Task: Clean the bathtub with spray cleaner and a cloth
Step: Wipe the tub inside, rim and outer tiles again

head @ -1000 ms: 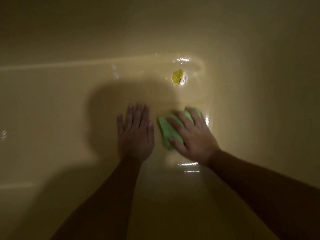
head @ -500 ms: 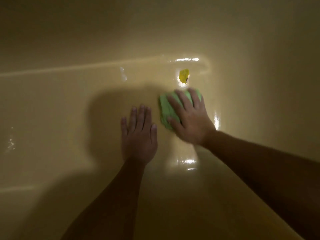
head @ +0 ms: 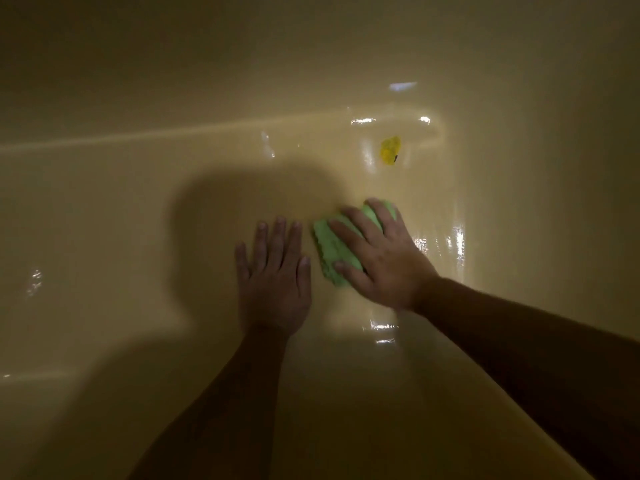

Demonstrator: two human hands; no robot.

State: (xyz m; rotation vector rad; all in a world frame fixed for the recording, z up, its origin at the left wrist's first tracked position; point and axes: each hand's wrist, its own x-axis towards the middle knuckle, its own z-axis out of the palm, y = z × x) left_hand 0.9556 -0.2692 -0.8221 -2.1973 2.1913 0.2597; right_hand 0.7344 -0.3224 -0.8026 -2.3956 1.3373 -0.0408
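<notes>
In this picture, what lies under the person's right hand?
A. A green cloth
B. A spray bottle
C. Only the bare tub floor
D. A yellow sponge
A: the right hand presses with spread fingers on the green cloth, whose edges show past the fingers, while the left hand lies flat on the bathtub floor beside it.

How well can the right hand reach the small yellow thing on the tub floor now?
Probably yes. The right hand presses the green cloth a little short of the yellow thing, and only bare wet tub floor lies between.
</notes>
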